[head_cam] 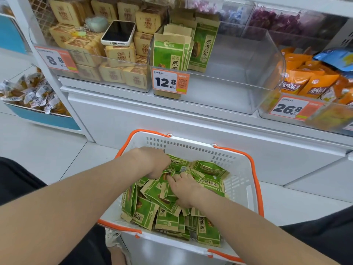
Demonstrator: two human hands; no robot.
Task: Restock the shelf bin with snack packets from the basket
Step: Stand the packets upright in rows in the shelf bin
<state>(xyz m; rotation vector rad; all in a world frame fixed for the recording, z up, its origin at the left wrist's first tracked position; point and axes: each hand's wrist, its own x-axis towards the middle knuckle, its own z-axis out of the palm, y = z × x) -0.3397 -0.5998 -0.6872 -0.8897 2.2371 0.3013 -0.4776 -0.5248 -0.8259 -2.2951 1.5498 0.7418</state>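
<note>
While a person leans over it, a white basket (191, 148) with orange handles sits on the floor at six o'clock, heaped with green snack packets (208, 232). Both hands are down in the pile, close together but not touching. The left hand (150, 161), toward eleven o'clock in the basket, curls its fingers down among the packets; whether they grip one is hidden. The right hand (184, 190), at the basket's centre, lies spread and flat on the packets. At twelve o'clock stands the clear shelf bin (238, 73), with a few matching upright packets (168, 54) at its nine o'clock end, behind a price tag (169, 82) reading 12.8.
</note>
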